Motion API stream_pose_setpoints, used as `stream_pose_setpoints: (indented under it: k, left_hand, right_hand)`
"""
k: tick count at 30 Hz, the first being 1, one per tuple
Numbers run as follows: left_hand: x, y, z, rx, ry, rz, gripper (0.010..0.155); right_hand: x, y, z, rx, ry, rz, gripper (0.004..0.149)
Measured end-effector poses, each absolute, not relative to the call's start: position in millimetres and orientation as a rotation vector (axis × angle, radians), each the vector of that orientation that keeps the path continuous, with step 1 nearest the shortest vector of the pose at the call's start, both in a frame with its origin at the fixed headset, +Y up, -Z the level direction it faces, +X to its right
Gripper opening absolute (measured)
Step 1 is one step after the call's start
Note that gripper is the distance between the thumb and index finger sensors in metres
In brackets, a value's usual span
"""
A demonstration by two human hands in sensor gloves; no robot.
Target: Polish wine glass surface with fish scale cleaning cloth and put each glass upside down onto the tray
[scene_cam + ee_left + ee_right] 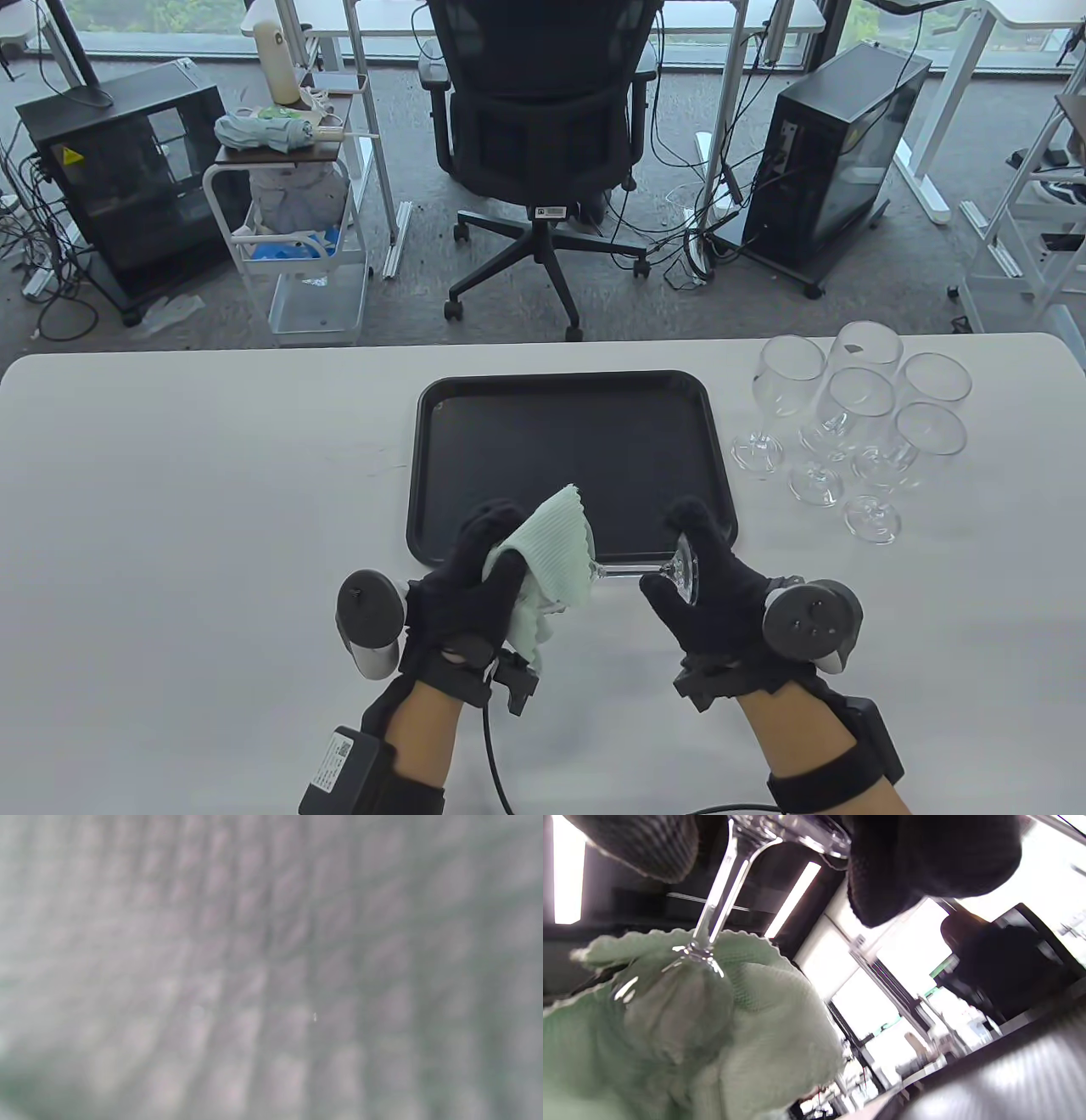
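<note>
Since the tray (441, 475) has nothing on it yet, this looks like glass number one. The left hand (475, 577) has the green cloth (551, 552) wrapped round the bowl of a glass (645, 570) held sideways over the tray's near edge, and the right hand (713, 586) pinches its foot. Five more glasses (857, 424) stand upright just right of the tray, so nearly everything's left.

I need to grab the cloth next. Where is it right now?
In the table view the cloth is gripped in the left hand, wrapped round the bowl of the glass just over the tray's near edge.
</note>
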State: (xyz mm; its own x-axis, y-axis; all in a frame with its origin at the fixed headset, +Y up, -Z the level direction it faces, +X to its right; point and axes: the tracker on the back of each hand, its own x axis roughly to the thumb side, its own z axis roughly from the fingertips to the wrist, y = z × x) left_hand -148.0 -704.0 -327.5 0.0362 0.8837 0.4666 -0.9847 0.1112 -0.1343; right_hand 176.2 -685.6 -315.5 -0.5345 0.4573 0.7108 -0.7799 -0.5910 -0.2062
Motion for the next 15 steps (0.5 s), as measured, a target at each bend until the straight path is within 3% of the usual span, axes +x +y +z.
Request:
stream_pose_setpoints:
  k: [3,7,11,15]
  left_hand:
    - [-144.7,-706.6,-328.0,0.176,-0.509,1.515,0.061]
    - [-142.2,-703.5,-325.0,0.209,-0.519,1.473,0.063]
    - [-141.3,-698.9,-321.3,0.352,-0.564,1.375,0.062]
    - [-144.7,-700.0,-323.1,0.306,-0.524,1.391,0.060]
  right_hand:
    - [178.1,-683.9,-311.3,0.878,-0.817,2.145,0.090]
    - [181.5,-688.3,-318.5,0.744,-0.620,2.032,0.078]
    - [182.3,-692.6,-323.6,0.581,-0.333,1.957,0.077]
    - [179.8,-690.1,-319.7,0.736,-0.529,2.079,0.087]
